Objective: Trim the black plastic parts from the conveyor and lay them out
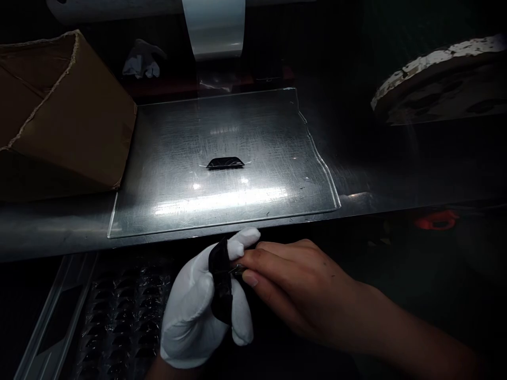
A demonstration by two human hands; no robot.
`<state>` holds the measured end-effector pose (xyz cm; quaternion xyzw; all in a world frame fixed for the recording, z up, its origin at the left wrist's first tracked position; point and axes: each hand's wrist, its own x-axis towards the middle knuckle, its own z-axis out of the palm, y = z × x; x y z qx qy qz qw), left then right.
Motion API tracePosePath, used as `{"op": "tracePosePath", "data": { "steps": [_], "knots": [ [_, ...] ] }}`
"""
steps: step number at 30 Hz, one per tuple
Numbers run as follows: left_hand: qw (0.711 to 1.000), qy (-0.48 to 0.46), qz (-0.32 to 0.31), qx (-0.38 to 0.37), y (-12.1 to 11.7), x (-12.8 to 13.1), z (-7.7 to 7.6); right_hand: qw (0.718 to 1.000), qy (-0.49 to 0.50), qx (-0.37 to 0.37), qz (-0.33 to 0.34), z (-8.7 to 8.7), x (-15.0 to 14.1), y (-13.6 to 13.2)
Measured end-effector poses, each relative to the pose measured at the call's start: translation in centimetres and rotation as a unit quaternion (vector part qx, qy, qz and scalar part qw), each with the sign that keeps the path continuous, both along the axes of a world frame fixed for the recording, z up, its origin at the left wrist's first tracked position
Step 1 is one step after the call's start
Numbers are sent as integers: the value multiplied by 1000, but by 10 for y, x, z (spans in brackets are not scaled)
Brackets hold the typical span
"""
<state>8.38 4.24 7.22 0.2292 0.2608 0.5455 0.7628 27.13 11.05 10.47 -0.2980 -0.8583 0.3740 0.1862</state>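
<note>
My left hand, in a white glove, grips a glossy black curved part in front of the bench edge. My bare right hand comes in from the right, thumb and forefinger pinching a small shiny blade-like piece. Its tip meets or lies very close to the inner side of the black part; its exact kind is hard to make out. Another black trapezoid-shaped part lies on a clear, scratched sheet on the bench, with thin pale strands at both its ends.
An open cardboard box stands at the left of the metal bench. Below it, a tray holds several black parts in rows. A white glove lies at the back. A red-handled object is at the right.
</note>
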Motion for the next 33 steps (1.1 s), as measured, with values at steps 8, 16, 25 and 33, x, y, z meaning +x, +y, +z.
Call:
{"op": "tracePosePath", "data": {
  "steps": [8,16,25,33],
  "knots": [
    [1000,-9,10,-8,-1,3,-4,997,-16,-45,63,9,10,7],
    [999,-2,22,-24,1,3,-2,997,-12,-44,69,14,14,9],
    [993,94,32,-63,1,2,7,997,3,81,-18,24,24,31],
    [992,102,9,-76,-1,4,13,984,-86,154,15,30,14,37]
  ]
}}
